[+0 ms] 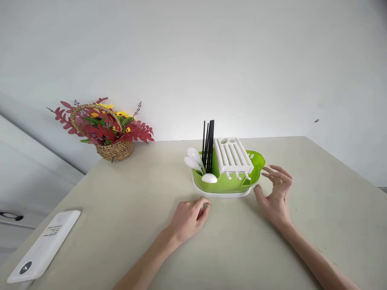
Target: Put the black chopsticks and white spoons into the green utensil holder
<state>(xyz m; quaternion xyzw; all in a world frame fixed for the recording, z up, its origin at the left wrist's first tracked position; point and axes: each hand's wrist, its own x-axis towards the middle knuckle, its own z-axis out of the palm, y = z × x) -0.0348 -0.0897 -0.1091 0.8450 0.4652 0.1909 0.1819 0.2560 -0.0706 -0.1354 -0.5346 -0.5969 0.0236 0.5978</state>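
Observation:
A green utensil holder [225, 186] on a white base tray [222, 195] stands near the far side of the table. Black chopsticks [208, 147] rise upright from its left part. Several white spoons [195, 159] lean out beside them. A white slotted knife rack [232, 156] with small hooks along its front edge covers the middle. In front of the holder, my left hand [190, 217] rests on the table with curled fingers and nothing visible in them. My right hand [276, 195] is beside the holder's right end, thumb and fingers apart; whether the fingertips touch the rim I cannot tell.
A wicker basket [115, 151] of red leaves and yellow flowers stands at the back left by the wall. A white rectangular device [45, 245] lies at the table's left edge. The table [229, 249] meets the wall behind the holder.

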